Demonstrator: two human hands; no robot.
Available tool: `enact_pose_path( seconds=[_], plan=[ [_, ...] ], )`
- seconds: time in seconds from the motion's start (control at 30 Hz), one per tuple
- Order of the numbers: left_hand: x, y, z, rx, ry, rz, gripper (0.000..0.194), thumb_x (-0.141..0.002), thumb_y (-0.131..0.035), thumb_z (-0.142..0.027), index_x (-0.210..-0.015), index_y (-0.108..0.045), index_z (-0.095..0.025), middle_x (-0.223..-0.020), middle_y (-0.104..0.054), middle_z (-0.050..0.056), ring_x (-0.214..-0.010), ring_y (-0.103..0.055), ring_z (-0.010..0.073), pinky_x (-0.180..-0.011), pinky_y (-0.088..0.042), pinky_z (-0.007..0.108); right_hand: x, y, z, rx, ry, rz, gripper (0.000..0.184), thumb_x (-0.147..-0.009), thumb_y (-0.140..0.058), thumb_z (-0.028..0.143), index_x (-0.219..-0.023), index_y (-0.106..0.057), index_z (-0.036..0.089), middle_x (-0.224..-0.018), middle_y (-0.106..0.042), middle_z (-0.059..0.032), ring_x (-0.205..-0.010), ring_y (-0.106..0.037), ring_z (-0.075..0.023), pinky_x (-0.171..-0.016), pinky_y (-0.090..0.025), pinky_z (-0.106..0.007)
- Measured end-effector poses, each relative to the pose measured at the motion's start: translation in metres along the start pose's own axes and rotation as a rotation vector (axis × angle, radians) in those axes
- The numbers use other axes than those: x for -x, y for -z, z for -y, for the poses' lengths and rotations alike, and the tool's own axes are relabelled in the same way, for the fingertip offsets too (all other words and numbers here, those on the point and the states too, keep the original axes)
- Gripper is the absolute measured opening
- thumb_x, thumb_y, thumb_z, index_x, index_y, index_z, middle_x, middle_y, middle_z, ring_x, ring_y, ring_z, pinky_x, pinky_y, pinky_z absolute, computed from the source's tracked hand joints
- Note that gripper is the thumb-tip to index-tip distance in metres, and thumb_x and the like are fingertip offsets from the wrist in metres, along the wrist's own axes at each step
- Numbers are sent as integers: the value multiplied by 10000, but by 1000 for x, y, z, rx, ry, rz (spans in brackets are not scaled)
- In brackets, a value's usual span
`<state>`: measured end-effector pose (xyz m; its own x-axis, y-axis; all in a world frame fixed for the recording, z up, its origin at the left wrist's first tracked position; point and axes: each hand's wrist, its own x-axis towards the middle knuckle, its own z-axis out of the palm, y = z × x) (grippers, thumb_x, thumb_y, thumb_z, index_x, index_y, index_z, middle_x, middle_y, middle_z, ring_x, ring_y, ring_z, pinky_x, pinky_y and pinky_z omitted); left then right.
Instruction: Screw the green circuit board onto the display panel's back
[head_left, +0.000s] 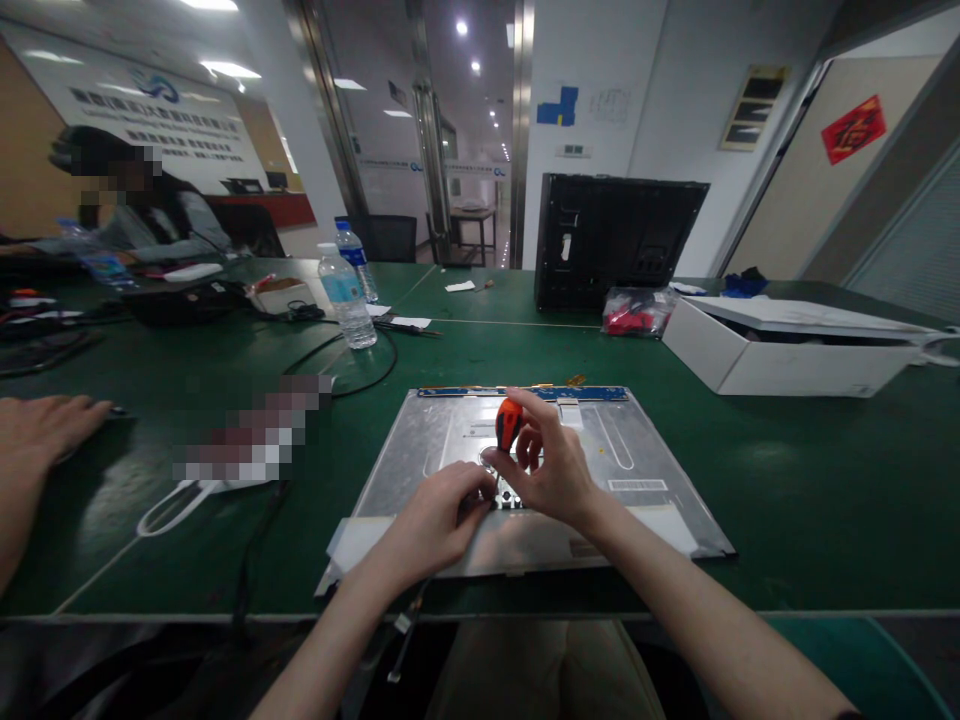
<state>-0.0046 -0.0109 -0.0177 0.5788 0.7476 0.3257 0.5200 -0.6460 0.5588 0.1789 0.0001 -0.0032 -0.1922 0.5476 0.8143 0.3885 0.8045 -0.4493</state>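
Note:
My right hand [551, 462] grips a screwdriver [509, 424] with an orange and black handle, held upright over a flat metal display panel [405, 460]. The screwdriver's tip points down at a small dark bracket or circuit part [511, 497] near the panel's middle. Close to that tip, my left hand [450, 505] has its fingers curled together at the shaft and the part; what it pinches is hidden. Along the panel's far edge runs a narrow blue circuit board [517, 394]. A thin cable with a white connector [403, 622] hangs off the table's front edge.
On the green table [795, 480] stand water bottles [349, 300], a black monitor housing [615, 240], a red item in plastic wrap [637, 312] and a white box [795, 350]. Another person's hand [56, 430] rests at left, near a blurred-out object [259, 435]. A further person [161, 205] sits behind.

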Motion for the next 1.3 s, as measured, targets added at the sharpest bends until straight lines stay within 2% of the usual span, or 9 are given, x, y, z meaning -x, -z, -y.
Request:
enact_pose_path(
  seconds=[0.13,0.23,0.67,0.83,0.93,1.1,1.3],
  plan=[
    [-1,0,-1,-2,-5,3,152,-812,-476,-96,-847,-596,-183,-812,-647,34,-752,-584,171,-678,-429,270,0,2,2,-31,7,21,580,-895,-566,234,-1415,-310,256,-969,-653,-31,-510,-536,-68,-433,-422,-193],
    [-1,0,-1,0,-5,8,159,-807,-471,-92,-842,-595,-185,-820,-654,39,-761,-587,177,-682,-430,277,-1,3,4,-58,13,45,636,-878,-523,170,-1453,-263,249,-964,-656,-42,-539,-565,-82,-435,-430,-190],
    [0,1,-1,-2,7,20,154,-815,-480,-98,-852,-602,-184,-822,-656,36,-776,-597,181,-694,-445,284,-1,1,1,-3,2,8,574,-895,-574,228,-1404,-312,257,-762,-584,50,-451,-498,-62,-403,-375,-171],
    [1,-1,1,-2,0,-6,136,-817,-480,-103,-827,-589,-183,-808,-646,32,-749,-583,175,-681,-440,285,0,0,0,-6,28,-7,552,-905,-605,290,-1397,-355,278,-907,-638,-1,-487,-505,-63,-427,-418,-195],
    [1,-1,1,-3,-4,-5,137,-813,-479,-99,-825,-585,-184,-801,-640,31,-747,-584,175,-678,-439,282,-1,0,0,12,36,2,588,-902,-612,265,-1432,-360,296,-910,-634,-2,-504,-499,-67,-445,-431,-198],
    [0,1,-3,-13,11,10,146,-808,-477,-87,-825,-585,-184,-832,-655,41,-787,-598,185,-706,-446,284,0,1,1,36,23,31,668,-905,-563,212,-1507,-281,280,-900,-623,-10,-514,-506,-72,-469,-456,-203],
    [-1,3,-4,-9,15,19,153,-808,-479,-109,-848,-604,-189,-840,-666,46,-799,-603,192,-699,-448,281,0,1,4,-28,-1,50,728,-850,-522,136,-1499,-214,254,-937,-631,-20,-524,-539,-74,-460,-452,-197]
  ],
)
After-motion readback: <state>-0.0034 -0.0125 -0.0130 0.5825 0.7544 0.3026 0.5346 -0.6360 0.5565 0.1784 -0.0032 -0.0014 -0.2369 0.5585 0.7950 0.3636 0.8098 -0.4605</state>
